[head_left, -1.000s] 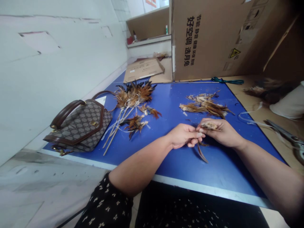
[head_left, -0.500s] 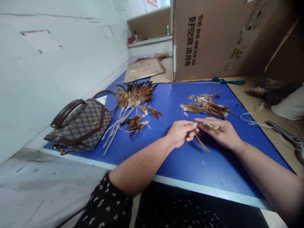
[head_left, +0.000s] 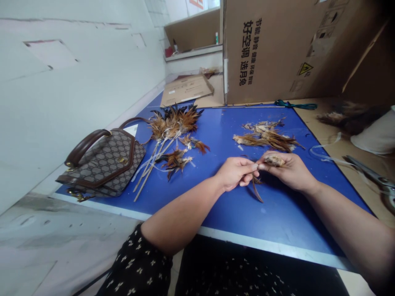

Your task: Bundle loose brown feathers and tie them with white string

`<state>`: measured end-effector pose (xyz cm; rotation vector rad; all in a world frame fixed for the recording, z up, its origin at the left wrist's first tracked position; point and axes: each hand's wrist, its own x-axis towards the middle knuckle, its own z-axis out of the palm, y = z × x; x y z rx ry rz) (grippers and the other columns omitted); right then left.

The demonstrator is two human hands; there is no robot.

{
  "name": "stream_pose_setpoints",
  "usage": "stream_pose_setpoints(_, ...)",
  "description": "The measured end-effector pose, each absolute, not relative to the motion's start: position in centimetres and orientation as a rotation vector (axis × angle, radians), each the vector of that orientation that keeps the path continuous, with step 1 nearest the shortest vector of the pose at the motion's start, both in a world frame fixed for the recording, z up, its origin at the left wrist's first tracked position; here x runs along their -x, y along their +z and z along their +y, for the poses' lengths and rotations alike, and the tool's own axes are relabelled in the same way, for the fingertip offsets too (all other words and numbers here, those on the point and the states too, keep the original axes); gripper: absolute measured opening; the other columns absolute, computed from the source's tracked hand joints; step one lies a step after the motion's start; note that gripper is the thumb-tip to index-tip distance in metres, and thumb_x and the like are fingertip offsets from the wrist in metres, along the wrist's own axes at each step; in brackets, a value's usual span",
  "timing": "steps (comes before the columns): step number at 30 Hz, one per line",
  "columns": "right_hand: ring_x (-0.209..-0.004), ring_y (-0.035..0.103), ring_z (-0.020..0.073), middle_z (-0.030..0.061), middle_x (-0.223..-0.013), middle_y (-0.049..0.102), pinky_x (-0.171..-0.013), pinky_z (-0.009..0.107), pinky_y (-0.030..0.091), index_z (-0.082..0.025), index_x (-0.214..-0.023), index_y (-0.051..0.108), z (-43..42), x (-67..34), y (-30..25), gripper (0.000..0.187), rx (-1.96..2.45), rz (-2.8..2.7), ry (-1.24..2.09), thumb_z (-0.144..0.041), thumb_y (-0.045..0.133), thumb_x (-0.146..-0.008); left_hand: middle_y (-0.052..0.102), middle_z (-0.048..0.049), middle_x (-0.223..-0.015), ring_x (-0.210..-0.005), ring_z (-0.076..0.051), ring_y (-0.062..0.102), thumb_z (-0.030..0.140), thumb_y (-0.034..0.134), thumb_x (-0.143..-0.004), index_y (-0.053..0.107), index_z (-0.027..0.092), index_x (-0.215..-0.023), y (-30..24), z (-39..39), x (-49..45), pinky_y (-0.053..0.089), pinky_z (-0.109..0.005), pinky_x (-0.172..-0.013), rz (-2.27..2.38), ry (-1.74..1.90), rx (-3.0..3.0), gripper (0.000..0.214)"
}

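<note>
left hand pinches a feather — right hand clasps a feather tuft.

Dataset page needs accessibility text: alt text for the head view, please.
Left hand and right hand meet over a blue table, pinching a small bunch of brown feathers, one long feather dangling. Beyond lies a loose feather pile; to the left, feathers tied on sticks and a patterned handbag; a large cardboard box stands behind.

Head camera faces forward and down, close above the hands.
</note>
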<state>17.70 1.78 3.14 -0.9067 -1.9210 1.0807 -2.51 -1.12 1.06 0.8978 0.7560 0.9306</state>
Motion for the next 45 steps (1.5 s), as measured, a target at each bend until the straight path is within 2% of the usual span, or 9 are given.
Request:
stream_pose_setpoints(9, -0.076, 0.063, 0.0198, 0.0044, -0.082, 0.07, -0.074, 0.032, 0.051, -0.022, -0.082, 0.073, 1.9, -17.5, 2.8, 0.039, 0.962, -1.881, 0.96, -0.061, 0.078, -0.083, 0.071, -0.0038, -0.077, -0.039, -0.001, 0.041, 0.042, 0.082, -0.082, 0.07, 0.01, -0.087, 1.3, -1.0, 2.6, 0.021, -0.018, -0.036, 0.878, 0.926, -0.961, 0.035)
stream_pose_setpoints(17, -0.063, 0.049, 0.014, 0.002, -0.076, 0.062, -0.062, 0.03, 0.043, -0.02, -0.089, 0.066, 3.5, -19.2, 2.5, 0.036, 1.16, -1.431, 0.763, -0.053, 0.079, -0.086, 0.067, -0.0023, -0.072, -0.039, -0.004, 0.04, 0.024, 0.066, -0.095, 0.072, 0.011, -0.098, 0.8, -0.3, 2.6, 0.024, -0.02, -0.039, 1.101, 1.081, -1.006, 0.015)
stream_pose_setpoints(21, -0.069, 0.055, 0.0175, 0.0049, -0.079, 0.067, -0.07, 0.033, 0.047, -0.019, -0.088, 0.068, 3.9, -19.5, 2.2, 0.025, 1.182, -1.469, 0.676, -0.043, 0.077, -0.088, 0.072, -0.0123, -0.114, -0.083, -0.014, 0.069, 0.007, 0.064, -0.088, 0.073, 0.015, -0.117, 1.0, 0.1, 3.1, 0.051, -0.024, -0.066, 1.252, 1.404, -1.11, 0.031)
stream_pose_setpoints(23, -0.077, 0.061, 0.0204, 0.0061, -0.085, 0.071, -0.079, 0.035, 0.049, -0.019, -0.087, 0.072, 3.7, -19.3, 2.2, 0.018, 1.169, -1.549, 0.657, -0.035, 0.08, -0.084, 0.067, -0.0131, -0.135, -0.121, -0.022, 0.064, 0.007, 0.068, -0.087, 0.073, 0.02, -0.122, 1.4, 0.0, 3.4, 0.053, -0.031, -0.094, 1.301, 1.591, -1.313, 0.038)
stream_pose_setpoints(25, -0.081, 0.063, 0.0218, 0.0064, -0.085, 0.072, -0.082, 0.035, 0.049, -0.02, -0.083, 0.074, 3.2, -18.8, 2.3, 0.011, 1.096, -1.686, 0.617, -0.03, 0.079, -0.084, 0.066, -0.0121, -0.138, -0.135, -0.024, 0.055, 0.015, 0.067, -0.093, 0.075, 0.023, -0.123, 1.7, -0.3, 3.5, 0.045, -0.038, -0.11, 1.262, 1.636, -1.525, 0.032)
stream_pose_setpoints(30, -0.075, 0.063, 0.0218, 0.0058, -0.081, 0.07, -0.074, 0.036, 0.048, -0.024, -0.082, 0.071, 2.1, -17.3, 2.4, 0.01, 0.875, -1.905, 0.574, -0.03, 0.075, -0.089, 0.075, -0.0125, -0.117, -0.117, -0.025, 0.065, 0.026, 0.065, -0.097, 0.08, 0.022, -0.113, 1.2, -1.1, 2.6, 0.043, -0.042, -0.113, 1.081, 1.39, -1.755, 0.022)
stream_pose_setpoints(36, -0.074, 0.062, 0.0201, 0.0052, -0.082, 0.07, -0.07, 0.033, 0.049, -0.021, -0.084, 0.071, 1.9, -17.0, 1.8, 0.026, 0.928, -1.913, 0.794, -0.046, 0.075, -0.091, 0.069, -0.006, -0.081, -0.079, -0.018, 0.064, 0.024, 0.057, -0.1, 0.076, 0.016, -0.085, -0.4, -0.8, 2.2, 0.054, -0.033, -0.083, 1.038, 1.214, -1.917, 0.026)
stream_pose_setpoints(41, -0.068, 0.057, 0.0151, 0.0003, -0.086, 0.068, -0.062, 0.028, 0.046, -0.025, -0.11, 0.064, 1.6, -17.2, 1.8, 0.036, 0.989, -1.712, 1.076, -0.048, 0.08, -0.087, 0.067, -0.0028, -0.076, -0.067, -0.013, 0.066, 0.027, 0.06, -0.098, 0.072, 0.015, -0.093, -1.2, -0.3, 1.9, 0.056, -0.029, -0.072, 1.083, 1.271, -1.46, 0.017)
stream_pose_setpoints(45, -0.057, 0.049, 0.0124, -0.0004, -0.08, 0.066, -0.052, 0.027, 0.038, -0.025, -0.1, 0.057, 1.8, -17.1, 2.1, 0.025, 0.944, -1.583, 1.241, -0.048, 0.067, -0.097, 0.067, -0.0026, -0.078, -0.065, -0.013, 0.069, 0.032, 0.067, -0.096, 0.068, 0.014, -0.093, -0.6, -0.2, 1.5, 0.057, -0.028, -0.069, 1.045, 1.291, -1.048, 0.018)
